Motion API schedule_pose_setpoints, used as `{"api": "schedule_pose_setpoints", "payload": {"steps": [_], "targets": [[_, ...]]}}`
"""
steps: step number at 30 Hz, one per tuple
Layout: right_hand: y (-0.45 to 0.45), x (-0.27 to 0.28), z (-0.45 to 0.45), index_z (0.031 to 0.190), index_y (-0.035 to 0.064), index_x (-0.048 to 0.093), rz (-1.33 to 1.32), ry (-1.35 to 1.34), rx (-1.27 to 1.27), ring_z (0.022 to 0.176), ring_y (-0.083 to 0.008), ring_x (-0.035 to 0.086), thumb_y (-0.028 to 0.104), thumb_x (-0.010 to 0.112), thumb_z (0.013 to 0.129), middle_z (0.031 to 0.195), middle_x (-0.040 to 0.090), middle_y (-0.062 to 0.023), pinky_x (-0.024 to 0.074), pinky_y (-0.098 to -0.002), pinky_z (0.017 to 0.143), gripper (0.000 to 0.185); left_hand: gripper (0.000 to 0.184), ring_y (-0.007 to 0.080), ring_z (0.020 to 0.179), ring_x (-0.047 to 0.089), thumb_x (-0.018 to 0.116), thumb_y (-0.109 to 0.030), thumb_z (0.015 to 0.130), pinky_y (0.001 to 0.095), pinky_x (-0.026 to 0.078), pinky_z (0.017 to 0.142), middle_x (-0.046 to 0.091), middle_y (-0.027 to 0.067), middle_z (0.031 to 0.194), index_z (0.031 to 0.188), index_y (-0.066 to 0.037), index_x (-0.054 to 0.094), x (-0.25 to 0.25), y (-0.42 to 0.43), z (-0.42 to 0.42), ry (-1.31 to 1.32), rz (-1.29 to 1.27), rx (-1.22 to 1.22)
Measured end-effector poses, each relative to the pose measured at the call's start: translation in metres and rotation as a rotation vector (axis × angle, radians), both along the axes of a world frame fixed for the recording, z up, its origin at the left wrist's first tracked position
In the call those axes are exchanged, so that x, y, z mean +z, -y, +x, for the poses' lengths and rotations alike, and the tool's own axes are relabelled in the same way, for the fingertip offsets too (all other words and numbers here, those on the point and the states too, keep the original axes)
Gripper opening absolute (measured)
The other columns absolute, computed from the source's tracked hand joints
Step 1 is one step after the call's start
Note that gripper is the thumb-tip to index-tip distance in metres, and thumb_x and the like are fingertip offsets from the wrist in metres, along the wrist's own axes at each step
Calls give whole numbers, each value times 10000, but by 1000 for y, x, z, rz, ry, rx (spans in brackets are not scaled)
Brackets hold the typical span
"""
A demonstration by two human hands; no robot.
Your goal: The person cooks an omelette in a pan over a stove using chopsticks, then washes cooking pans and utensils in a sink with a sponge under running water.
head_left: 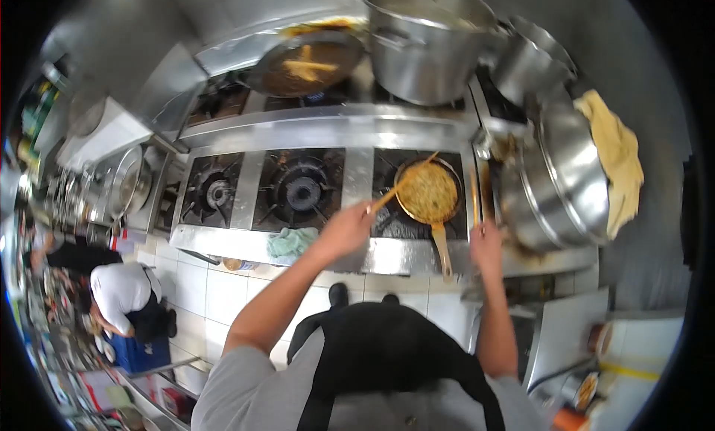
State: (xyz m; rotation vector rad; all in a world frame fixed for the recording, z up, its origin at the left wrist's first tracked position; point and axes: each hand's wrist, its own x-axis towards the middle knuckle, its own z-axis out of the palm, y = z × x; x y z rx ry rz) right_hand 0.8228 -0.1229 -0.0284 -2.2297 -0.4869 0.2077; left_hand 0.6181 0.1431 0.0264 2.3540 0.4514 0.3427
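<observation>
My left hand (350, 228) is closed around a long wooden utensil (395, 192), whose far end reaches over the frying pan's left rim. I cannot tell whether it is a spatula or a spoon. In the light-coloured frying pan (440, 241) lies a round, yellowish omelette-like food (427, 192) with darker flecks. The pan sits on the front right burner, its handle toward me. To the right of that handle, my right hand (485, 246) is closed on a thin wooden stick-like utensil (474, 196), which points away from me at the stove's right edge.
A green cloth (293, 242) lies on the stove's front edge. At the back stand a wok (272, 73) holding pale sticks and a large stockpot (413, 62). Big steel pots (555, 178) with a yellow cloth (612, 159) crowd the right. Another person (123, 293) bends at far left.
</observation>
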Motion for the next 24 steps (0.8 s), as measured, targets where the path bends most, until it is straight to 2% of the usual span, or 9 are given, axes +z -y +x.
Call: {"api": "schedule_pose_setpoints", "payload": {"steps": [2,3,5,7,10,14,16,18,24], "targets": [[-25,19,-43,808,45,500,477,-710,-72,627,-188,577,158,522,907,693,505,-62,466,-350,590,152,334,88,540,551,474,-193,973,255,473,511,572,36,696,1259,-29,529,8,25,-24,-173,-788,188],[-42,-3,-61,809,62,495,579,-700,29,602,-154,535,172,511,923,717,487,-24,474,-328,556,158,322,95,582,564,470,-186,978,242,499,545,575,29,749,1254,-30,522,-21,34,-35,-79,-1006,158],[-87,-24,-100,811,81,495,700,-715,177,592,-107,467,189,502,944,730,459,19,470,-292,529,171,307,104,705,596,477,-185,976,248,535,618,583,36,838,1245,-39,505,-46,53,-44,-14,-1125,164],[-127,-13,-144,816,80,504,664,-810,227,656,-80,460,184,507,950,726,459,25,438,-260,565,170,392,102,609,557,474,-167,969,264,506,509,568,26,826,1352,-119,410,-6,60,-61,-44,-1416,164],[-171,20,-183,882,31,540,539,-756,449,695,-86,531,220,526,960,771,570,-25,438,-252,596,206,384,123,507,544,465,-180,951,295,435,398,583,47,843,1328,-123,428,-25,28,-101,79,-1461,249],[-209,13,-224,974,30,563,260,-582,805,648,-82,533,187,571,938,764,565,-4,457,-241,601,161,350,350,843,611,423,-172,938,429,503,751,623,158,960,1261,-63,504,-6,-76,-226,281,-706,671],[-216,-9,-239,941,43,580,98,-603,935,638,-90,539,155,567,921,755,565,-3,453,-251,584,115,364,384,913,638,448,-177,933,461,514,745,631,243,1038,1277,-69,496,12,-154,-312,105,66,1023],[-222,-24,-260,913,38,601,-37,-599,968,599,-106,552,167,569,899,682,572,-16,443,-263,553,134,373,399,803,647,464,-125,895,497,508,715,672,171,955,1264,-114,517,36,-240,-402,13,500,1175],[-243,-52,-332,922,12,632,-333,-444,909,657,-171,616,287,586,855,731,638,-100,495,-325,612,286,241,326,763,681,490,-143,856,451,535,656,672,136,827,1037,-63,628,77,-459,-559,-405,761,1245]]}}
